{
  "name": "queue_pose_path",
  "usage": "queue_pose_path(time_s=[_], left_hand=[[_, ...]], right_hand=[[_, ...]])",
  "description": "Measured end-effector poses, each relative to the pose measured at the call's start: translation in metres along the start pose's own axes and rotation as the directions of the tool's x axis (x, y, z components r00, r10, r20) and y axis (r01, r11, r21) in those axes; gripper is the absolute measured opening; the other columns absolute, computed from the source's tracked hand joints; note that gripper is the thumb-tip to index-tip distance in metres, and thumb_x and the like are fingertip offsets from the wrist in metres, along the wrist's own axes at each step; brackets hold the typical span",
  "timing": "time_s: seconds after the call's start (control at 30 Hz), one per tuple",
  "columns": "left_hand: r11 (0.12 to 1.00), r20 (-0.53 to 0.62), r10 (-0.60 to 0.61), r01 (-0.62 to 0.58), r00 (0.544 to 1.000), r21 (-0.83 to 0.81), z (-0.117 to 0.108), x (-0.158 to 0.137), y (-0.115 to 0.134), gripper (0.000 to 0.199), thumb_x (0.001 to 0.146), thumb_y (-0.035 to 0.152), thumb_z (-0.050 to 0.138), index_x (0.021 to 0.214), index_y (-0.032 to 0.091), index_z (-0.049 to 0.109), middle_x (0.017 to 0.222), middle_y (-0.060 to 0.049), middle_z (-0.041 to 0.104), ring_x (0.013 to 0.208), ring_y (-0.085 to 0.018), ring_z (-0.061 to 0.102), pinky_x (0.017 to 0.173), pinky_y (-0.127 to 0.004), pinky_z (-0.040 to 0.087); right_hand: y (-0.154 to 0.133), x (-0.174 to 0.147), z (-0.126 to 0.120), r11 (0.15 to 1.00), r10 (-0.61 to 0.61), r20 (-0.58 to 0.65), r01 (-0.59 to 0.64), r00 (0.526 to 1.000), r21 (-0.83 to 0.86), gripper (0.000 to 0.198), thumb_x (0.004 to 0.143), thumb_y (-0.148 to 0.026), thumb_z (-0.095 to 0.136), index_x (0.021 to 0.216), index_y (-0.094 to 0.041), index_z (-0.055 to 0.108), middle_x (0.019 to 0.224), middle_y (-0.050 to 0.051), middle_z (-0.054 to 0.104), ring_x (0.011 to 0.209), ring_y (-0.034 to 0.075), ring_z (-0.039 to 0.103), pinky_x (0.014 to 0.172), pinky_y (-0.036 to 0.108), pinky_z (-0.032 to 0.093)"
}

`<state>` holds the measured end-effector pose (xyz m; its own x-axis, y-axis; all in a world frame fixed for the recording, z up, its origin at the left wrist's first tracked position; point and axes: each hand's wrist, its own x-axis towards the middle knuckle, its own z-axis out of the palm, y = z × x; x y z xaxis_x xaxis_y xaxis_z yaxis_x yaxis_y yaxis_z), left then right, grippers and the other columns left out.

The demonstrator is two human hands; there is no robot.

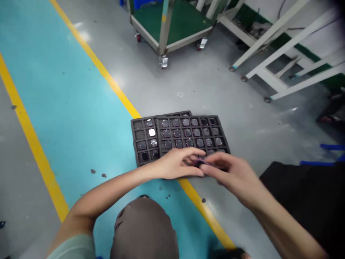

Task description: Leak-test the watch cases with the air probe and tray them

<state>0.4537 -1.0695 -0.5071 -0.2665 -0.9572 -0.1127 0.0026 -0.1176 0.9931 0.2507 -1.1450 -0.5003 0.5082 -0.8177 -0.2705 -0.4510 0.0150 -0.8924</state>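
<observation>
My left hand [179, 163] and my right hand [233, 172] meet over the near right part of a black compartment tray [157, 135]. Between their fingertips is a small dark piece [199, 162] with a purplish tint, blurred by motion. My right thumb and fingers pinch it. My left fingers curl around its other side, with the thumb lower down. The tray's cells hold rounded-square, glossy dark pieces [185, 133] like watch faces. Under it, and jutting out to the left, lies another such tray [132, 129], with two bare cells at its far left corner. My hands hide the near cells.
The trays lie on the floor across a yellow line [118, 94]. A wheeled cart [185, 46] with a green shelf stands ahead. White-legged frames on casters [269, 75] are at the right. My knee [144, 226] is close below; black material [302, 201] lies at the right.
</observation>
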Motion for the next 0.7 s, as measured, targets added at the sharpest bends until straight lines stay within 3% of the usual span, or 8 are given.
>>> queue_pose_path(time_s=[0.07,0.13,0.23,0.3,0.4,0.47,0.53,0.7], left_hand=[[1.0,-0.18,0.021,-0.023,0.983,-0.009,-0.044,-0.033,-0.019,0.044,0.087,0.032,0.079,0.129,0.02,0.068,0.105,-0.007,0.075,0.091,-0.018,0.071,0.08,-0.032,0.057],[0.999,-0.371,0.0,0.015,0.929,0.037,-0.09,-0.055,-0.043,0.041,0.085,0.034,0.079,0.122,0.02,0.071,0.098,-0.006,0.076,0.085,-0.019,0.071,0.077,-0.032,0.058],[0.97,-0.67,-0.034,0.186,0.741,0.157,-0.16,-0.056,-0.084,0.033,0.08,0.03,0.077,0.111,0.019,0.074,0.099,-0.006,0.078,0.088,-0.021,0.072,0.082,-0.034,0.058],[0.937,-0.788,-0.047,0.301,0.614,0.179,-0.201,-0.039,-0.113,0.024,0.082,0.025,0.071,0.105,0.018,0.073,0.099,-0.007,0.078,0.091,-0.022,0.072,0.087,-0.036,0.056],[0.864,-0.855,-0.092,0.467,0.511,0.186,-0.239,-0.006,-0.149,0.018,0.083,0.021,0.066,0.099,0.018,0.074,0.088,-0.008,0.077,0.09,-0.026,0.072,0.09,-0.039,0.054],[0.806,-0.859,-0.111,0.551,0.5,0.217,-0.249,0.009,-0.165,0.017,0.082,0.018,0.067,0.096,0.018,0.076,0.089,-0.01,0.078,0.096,-0.03,0.073,0.093,-0.042,0.053],[0.75,-0.845,-0.113,0.603,0.523,0.273,-0.252,0.018,-0.173,0.019,0.081,0.018,0.068,0.098,0.02,0.078,0.098,-0.012,0.079,0.104,-0.033,0.072,0.099,-0.044,0.052],[0.641,-0.785,-0.1,0.643,0.611,0.42,-0.259,0.027,-0.171,0.022,0.082,0.017,0.066,0.099,0.02,0.08,0.109,-0.016,0.079,0.114,-0.039,0.07,0.105,-0.051,0.049]], right_hand=[[-0.033,0.03,0.046,0.996,0.062,0.209,-0.073,0.976,0.048,0.028,0.076,-0.046,0.087,0.083,-0.023,0.072,0.073,0.003,0.069,0.058,0.015,0.059,0.046,0.025,0.045],[-0.052,0.066,0.097,0.976,0.112,0.328,-0.166,0.938,0.143,0.03,0.075,-0.045,0.086,0.085,-0.022,0.07,0.07,0.0,0.067,0.05,0.01,0.051,0.04,0.022,0.035],[-0.051,0.12,0.168,0.92,0.212,0.296,-0.292,0.932,0.262,0.033,0.078,-0.049,0.082,0.088,-0.02,0.068,0.069,-0.002,0.064,0.046,0.008,0.048,0.037,0.021,0.028],[-0.038,0.149,0.208,0.894,0.292,0.232,-0.351,0.928,0.278,0.031,0.09,-0.049,0.071,0.085,-0.019,0.065,0.069,-0.002,0.063,0.05,0.009,0.053,0.042,0.021,0.038],[-0.015,0.181,0.257,0.916,0.32,0.124,-0.34,0.939,0.215,0.024,0.102,-0.038,0.059,0.095,-0.017,0.066,0.079,0.001,0.067,0.067,0.013,0.065,0.063,0.027,0.056],[-0.001,0.195,0.281,0.943,0.296,0.055,-0.301,0.954,0.146,0.022,0.103,-0.036,0.062,0.107,-0.015,0.067,0.099,0.004,0.072,0.086,0.017,0.07,0.079,0.034,0.061],[0.009,0.205,0.296,0.963,0.262,0.011,-0.262,0.965,0.061,0.025,0.102,-0.037,0.065,0.116,-0.016,0.068,0.117,0.007,0.071,0.103,0.021,0.07,0.092,0.041,0.06],[0.016,0.214,0.307,0.977,0.164,0.016,-0.16,0.986,-0.142,0.026,0.101,-0.037,0.068,0.117,-0.016,0.07,0.122,0.008,0.072,0.113,0.024,0.069,0.103,0.048,0.057]])
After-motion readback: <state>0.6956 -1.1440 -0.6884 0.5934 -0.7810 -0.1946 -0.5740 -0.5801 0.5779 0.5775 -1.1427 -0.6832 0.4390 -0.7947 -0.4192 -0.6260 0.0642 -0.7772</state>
